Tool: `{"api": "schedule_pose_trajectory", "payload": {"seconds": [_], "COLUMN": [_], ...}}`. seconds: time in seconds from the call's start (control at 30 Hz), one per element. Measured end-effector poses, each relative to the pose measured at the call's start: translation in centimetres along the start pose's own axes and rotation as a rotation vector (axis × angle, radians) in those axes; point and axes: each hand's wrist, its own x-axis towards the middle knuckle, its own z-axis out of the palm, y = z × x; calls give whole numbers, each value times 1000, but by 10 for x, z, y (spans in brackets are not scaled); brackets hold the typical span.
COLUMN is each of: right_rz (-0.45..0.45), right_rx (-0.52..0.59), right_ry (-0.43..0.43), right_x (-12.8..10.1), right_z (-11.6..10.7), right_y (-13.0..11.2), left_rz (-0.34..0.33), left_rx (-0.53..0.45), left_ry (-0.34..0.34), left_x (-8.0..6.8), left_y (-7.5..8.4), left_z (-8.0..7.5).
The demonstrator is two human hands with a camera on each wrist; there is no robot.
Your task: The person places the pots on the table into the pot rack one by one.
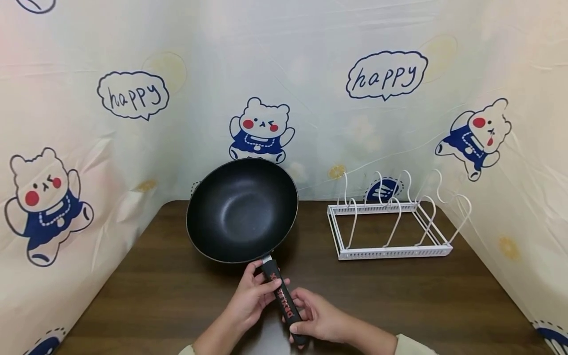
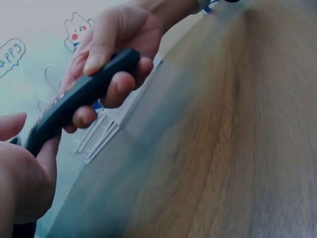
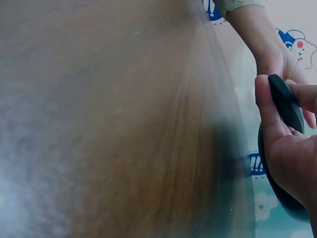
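Note:
A black wok (image 1: 246, 212) with a dark, smooth inside is tilted so that its bowl faces me, its handle pointing down toward me. Near the bowl my left hand (image 1: 253, 296) grips the black handle (image 1: 280, 293), thumb lying across its top over red lettering. Farther down, my right hand (image 1: 321, 318) holds the handle's end between thumb and fingers. In the left wrist view the right hand's fingers (image 2: 116, 89) curl under the handle's tip. Only the dark side of the wok (image 3: 277, 188) shows in the right wrist view, partly behind the right hand.
A white wire rack (image 1: 395, 252) with several upright curved dividers stands on the brown wooden table (image 1: 142, 296), right of the wok. Behind and at both sides hangs a pale cloth (image 1: 319, 123) printed with bears and the word "happy".

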Motion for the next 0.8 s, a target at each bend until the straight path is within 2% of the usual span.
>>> {"api": "schedule_pose_trajectory", "payload": {"seconds": [0.2, 0.37, 0.43, 0.6, 0.8], "right_rz": [-20, -2, 7, -28, -72], "right_rx": [-138, -407, -519, -699, -773], "right_ry": [41, 127, 150, 162, 156], "right_x": [-3, -6, -8, -10, -11], "right_z": [-1, -2, -4, -8, -8], "right_y": [3, 2, 1, 2, -1], "left_rz": [12, 32, 37, 65, 127], "left_rx": [61, 100, 144, 280, 368], "left_ry": [44, 39, 50, 146, 267], "left_x": [1, 1, 1, 1, 5], "left_y": [-5, -10, -10, -12, -15], "left_z": [7, 10, 13, 26, 36]}}
